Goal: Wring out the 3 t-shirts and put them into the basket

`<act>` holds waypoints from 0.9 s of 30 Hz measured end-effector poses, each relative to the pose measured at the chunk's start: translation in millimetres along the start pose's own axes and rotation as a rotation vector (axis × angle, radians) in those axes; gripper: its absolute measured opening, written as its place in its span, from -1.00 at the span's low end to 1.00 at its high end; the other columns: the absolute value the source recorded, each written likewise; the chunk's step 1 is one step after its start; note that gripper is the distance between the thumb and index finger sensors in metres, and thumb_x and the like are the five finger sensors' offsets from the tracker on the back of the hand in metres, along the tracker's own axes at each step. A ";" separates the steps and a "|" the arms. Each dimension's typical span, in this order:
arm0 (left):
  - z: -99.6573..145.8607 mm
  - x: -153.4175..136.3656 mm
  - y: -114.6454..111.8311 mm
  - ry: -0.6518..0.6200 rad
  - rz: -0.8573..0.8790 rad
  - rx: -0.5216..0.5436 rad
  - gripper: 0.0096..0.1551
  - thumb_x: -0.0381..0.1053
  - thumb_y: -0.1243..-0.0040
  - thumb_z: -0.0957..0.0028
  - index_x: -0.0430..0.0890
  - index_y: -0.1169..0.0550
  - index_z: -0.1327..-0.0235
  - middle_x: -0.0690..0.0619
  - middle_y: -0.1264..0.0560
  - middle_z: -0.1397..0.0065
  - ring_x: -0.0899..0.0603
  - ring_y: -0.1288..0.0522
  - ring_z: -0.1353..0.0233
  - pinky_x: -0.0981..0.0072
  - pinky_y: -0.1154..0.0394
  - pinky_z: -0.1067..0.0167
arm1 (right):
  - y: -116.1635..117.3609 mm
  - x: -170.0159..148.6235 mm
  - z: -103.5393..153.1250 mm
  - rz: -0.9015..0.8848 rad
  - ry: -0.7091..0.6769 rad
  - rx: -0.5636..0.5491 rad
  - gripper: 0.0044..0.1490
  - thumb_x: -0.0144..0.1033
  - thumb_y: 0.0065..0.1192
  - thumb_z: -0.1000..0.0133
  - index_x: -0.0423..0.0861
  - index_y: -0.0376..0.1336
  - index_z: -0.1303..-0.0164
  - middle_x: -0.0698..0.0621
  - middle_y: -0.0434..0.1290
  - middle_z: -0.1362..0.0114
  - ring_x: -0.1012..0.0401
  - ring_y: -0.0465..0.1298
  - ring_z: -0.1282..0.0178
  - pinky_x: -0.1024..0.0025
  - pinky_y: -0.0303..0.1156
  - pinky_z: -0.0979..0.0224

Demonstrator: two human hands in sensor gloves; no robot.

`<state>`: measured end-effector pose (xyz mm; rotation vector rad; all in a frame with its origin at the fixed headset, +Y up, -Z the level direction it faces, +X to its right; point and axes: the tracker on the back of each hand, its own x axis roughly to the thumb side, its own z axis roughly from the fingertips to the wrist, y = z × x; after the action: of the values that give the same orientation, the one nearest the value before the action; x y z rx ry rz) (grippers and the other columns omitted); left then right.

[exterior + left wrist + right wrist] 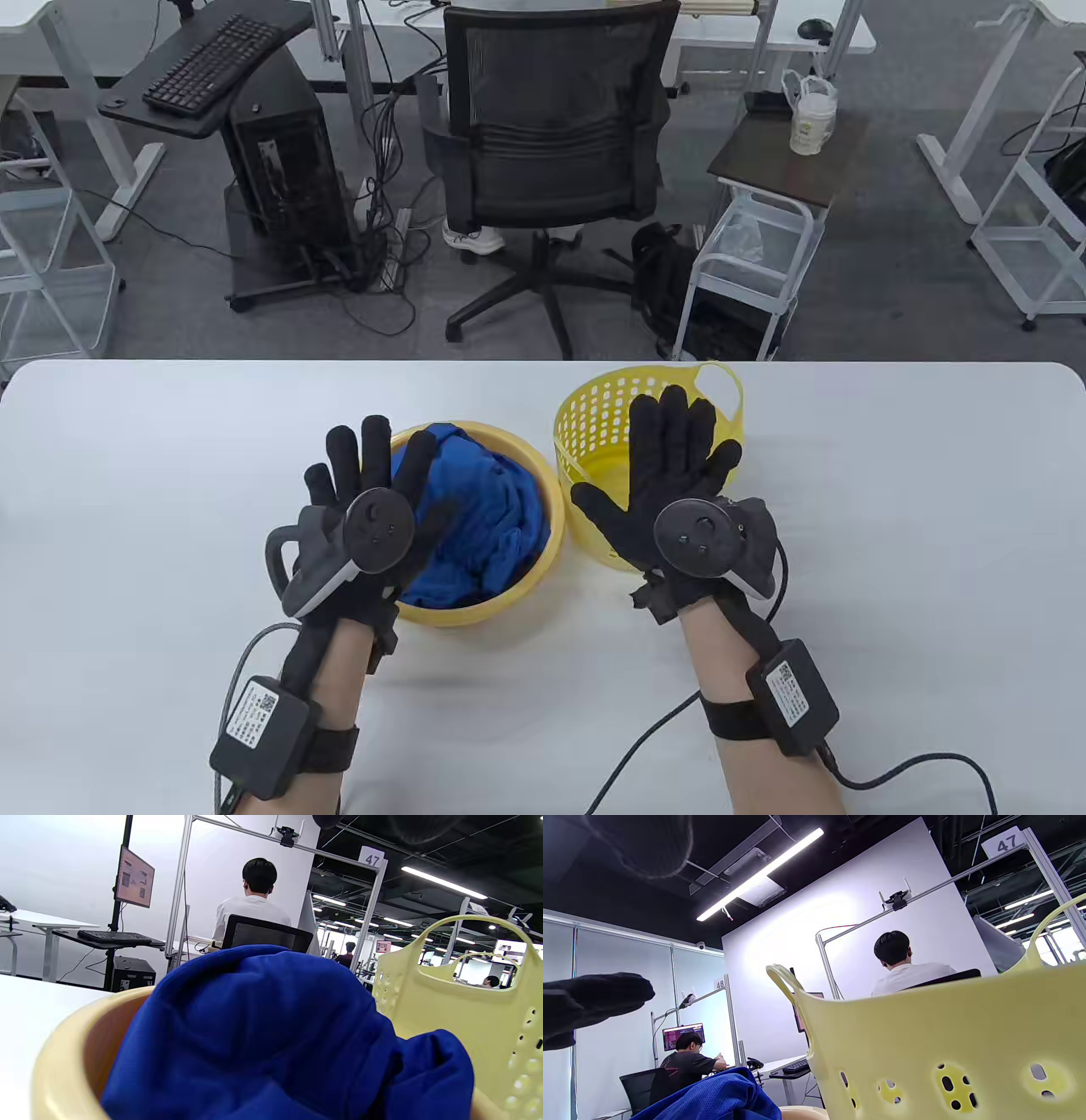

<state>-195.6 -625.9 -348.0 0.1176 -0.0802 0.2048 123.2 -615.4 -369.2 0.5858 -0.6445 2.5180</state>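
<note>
Low in the table view, the left hand and right hand hover spread, holding nothing. Just beyond, the crumpled blue t-shirts fill the round yellow plastic basin on the white desk; the perforated yellow plastic basket looks empty. Best to lift one shirt and twist it over the basin. Far-off signs read 47 and 48.

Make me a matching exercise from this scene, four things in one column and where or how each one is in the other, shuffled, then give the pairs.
Things:
1. crumpled blue t-shirts
2. perforated yellow plastic basket
3. left hand
4. right hand

States:
A. spread open over the basket
B. piled in the round yellow plastic basin
C. spread open over the basin
D. standing right of the basin

Pairs: 1-B, 2-D, 3-C, 4-A
</note>
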 end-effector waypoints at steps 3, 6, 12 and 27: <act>-0.6 -2.9 -0.2 0.012 0.008 -0.006 -0.13 0.50 0.10 -0.30 0.28 0.02 -0.80 -0.05 0.23 -0.90 -0.37 0.34 -0.71 -0.37 0.23 -0.55 | 0.5 -0.2 0.1 -0.006 0.004 0.004 0.30 0.27 0.13 -0.27 -0.25 -0.50 -0.63 -0.61 -0.37 -0.67 -0.65 -0.31 -0.49 -0.75 -0.31 -0.12; -0.7 -3.3 -0.8 0.023 0.001 -0.030 -0.13 0.50 0.10 -0.30 0.27 0.02 -0.80 -0.06 0.22 -0.90 -0.37 0.33 -0.72 -0.37 0.23 -0.55 | 0.7 0.9 0.3 0.000 0.006 0.012 0.29 0.27 0.13 -0.27 -0.25 -0.48 -0.64 -0.61 -0.37 -0.67 -0.65 -0.31 -0.48 -0.75 -0.30 -0.12; 2.2 -4.4 1.4 0.075 -0.031 -0.091 -0.08 0.51 0.07 -0.29 0.17 -0.05 -0.83 -0.26 0.00 -0.89 -0.45 0.23 -0.72 -0.39 0.17 -0.55 | -2.5 6.9 0.9 0.003 0.002 0.000 0.28 0.26 0.13 -0.28 -0.26 -0.47 -0.65 -0.62 -0.36 -0.67 -0.65 -0.31 -0.48 -0.74 -0.30 -0.12; -11.1 5.5 -60.0 0.116 -0.127 -0.472 0.09 0.54 -0.43 0.07 -0.29 -0.71 -0.40 -0.49 -0.49 -0.60 -0.59 -0.17 -0.58 -0.53 0.00 -0.39 | -18.8 26.8 1.0 -0.036 0.022 -0.122 0.23 0.21 0.13 -0.30 -0.26 -0.42 -0.67 -0.62 -0.44 -0.63 -0.66 -0.31 -0.47 -0.74 -0.29 -0.12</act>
<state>-177.1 -681.8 -365.0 -0.3580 -0.0039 0.0614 112.1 -592.4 -348.7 0.5202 -0.7666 2.4285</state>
